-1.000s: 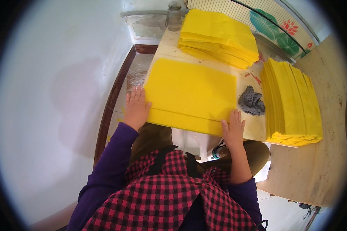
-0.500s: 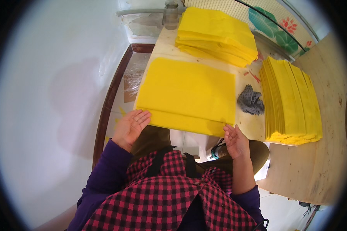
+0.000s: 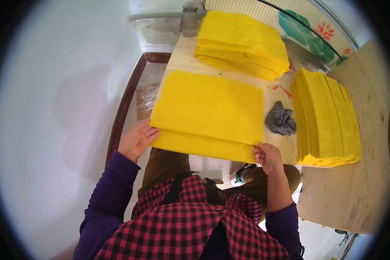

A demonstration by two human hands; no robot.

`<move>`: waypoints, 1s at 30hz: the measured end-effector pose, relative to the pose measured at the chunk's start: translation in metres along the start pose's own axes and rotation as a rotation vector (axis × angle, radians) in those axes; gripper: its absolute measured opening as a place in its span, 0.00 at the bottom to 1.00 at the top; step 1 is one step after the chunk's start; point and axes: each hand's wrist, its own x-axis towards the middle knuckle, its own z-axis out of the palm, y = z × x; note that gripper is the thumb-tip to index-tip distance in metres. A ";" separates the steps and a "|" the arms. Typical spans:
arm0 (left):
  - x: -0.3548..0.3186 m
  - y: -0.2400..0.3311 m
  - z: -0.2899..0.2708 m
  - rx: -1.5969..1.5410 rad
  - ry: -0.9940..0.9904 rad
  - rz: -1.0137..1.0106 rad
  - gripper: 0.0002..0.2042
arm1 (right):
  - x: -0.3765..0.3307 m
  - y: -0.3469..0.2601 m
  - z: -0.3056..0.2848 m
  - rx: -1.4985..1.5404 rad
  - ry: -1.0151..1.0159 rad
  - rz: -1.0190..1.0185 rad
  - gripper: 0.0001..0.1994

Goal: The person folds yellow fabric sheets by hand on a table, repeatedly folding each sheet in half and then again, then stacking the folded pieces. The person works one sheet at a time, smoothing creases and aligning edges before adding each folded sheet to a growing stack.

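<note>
Fingers of the left hand (image 3: 135, 139) lie loosely spread, touching the near left corner of the yellow paper sheets (image 3: 210, 110), which lie flat at the near edge of the plywood table (image 3: 364, 182). The right hand (image 3: 268, 157) pinches the sheets' near right corner. Just right of them sits a crumpled grey cloth (image 3: 281, 119). Beyond lie two more yellow paper stacks, one at the far end (image 3: 242, 41), one to the right (image 3: 327, 117).
</note>
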 end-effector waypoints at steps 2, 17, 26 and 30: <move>0.003 0.008 0.003 0.059 0.019 0.003 0.15 | 0.000 -0.003 -0.001 -0.029 0.000 0.017 0.09; 0.075 0.055 0.033 0.519 -0.029 -0.056 0.10 | 0.041 -0.049 -0.008 -0.378 0.018 -0.082 0.13; 0.123 0.080 0.067 0.740 -0.007 -0.062 0.11 | 0.091 -0.098 0.012 -0.514 0.020 -0.155 0.07; 0.146 0.085 0.063 0.783 -0.042 -0.060 0.09 | 0.111 -0.120 0.020 -0.540 -0.013 -0.118 0.08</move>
